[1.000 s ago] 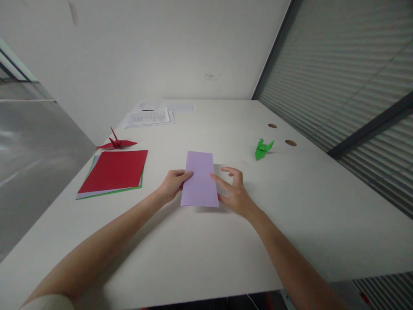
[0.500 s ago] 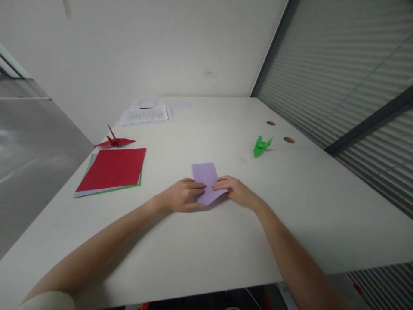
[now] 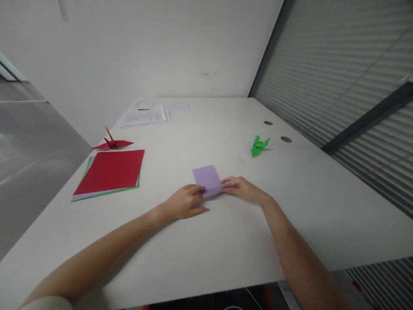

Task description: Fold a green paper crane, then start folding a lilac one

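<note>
On the white table in front of me lies a sheet of purple origami paper [image 3: 206,175], its near end raised in a fold. My right hand [image 3: 237,187] pinches the folded part at its right end. At the left side, my left hand [image 3: 185,201] has its curled fingers on the same fold, while its thumb points out apart from the paper. Part of the fold is hidden under the fingers of both hands.
A stack of coloured paper [image 3: 109,172], red on top, lies to the left with a red paper crane [image 3: 112,144] behind it. A green paper crane [image 3: 259,146] stands at the right, near two round table holes. Printed sheets [image 3: 145,116] lie farther back.
The near end of the purple paper has been lifted and folded up away from me. My left thumb has come off the paper, and the right hand has shifted slightly right.
</note>
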`<state>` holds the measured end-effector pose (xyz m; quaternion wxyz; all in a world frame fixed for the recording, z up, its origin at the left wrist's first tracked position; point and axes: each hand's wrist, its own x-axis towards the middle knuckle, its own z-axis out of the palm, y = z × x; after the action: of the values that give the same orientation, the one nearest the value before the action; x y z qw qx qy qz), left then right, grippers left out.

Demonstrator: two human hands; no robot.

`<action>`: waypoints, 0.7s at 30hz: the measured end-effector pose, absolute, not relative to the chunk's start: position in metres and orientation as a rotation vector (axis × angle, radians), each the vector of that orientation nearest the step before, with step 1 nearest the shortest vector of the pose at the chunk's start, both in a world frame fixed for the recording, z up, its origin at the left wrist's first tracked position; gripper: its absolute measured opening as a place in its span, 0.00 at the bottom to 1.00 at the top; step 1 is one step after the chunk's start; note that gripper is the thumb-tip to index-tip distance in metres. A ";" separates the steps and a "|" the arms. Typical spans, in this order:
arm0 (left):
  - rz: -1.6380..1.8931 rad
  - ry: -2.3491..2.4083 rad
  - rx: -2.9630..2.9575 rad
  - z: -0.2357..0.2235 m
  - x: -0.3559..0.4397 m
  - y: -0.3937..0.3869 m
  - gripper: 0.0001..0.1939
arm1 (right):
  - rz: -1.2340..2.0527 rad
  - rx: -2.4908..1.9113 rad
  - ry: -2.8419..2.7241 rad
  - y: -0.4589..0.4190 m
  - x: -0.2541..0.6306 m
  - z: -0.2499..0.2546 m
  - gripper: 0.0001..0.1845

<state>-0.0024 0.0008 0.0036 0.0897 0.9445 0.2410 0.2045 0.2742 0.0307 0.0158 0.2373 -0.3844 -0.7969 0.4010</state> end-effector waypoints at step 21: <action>0.338 0.592 2.809 0.008 0.014 -0.030 0.46 | 0.747 -1.393 -1.938 0.028 0.245 -0.002 0.14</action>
<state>0.0145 -0.0297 0.0076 0.1250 0.9642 0.2030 0.1159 0.2448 0.0280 -0.0024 0.3146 -0.5287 -0.7356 0.2836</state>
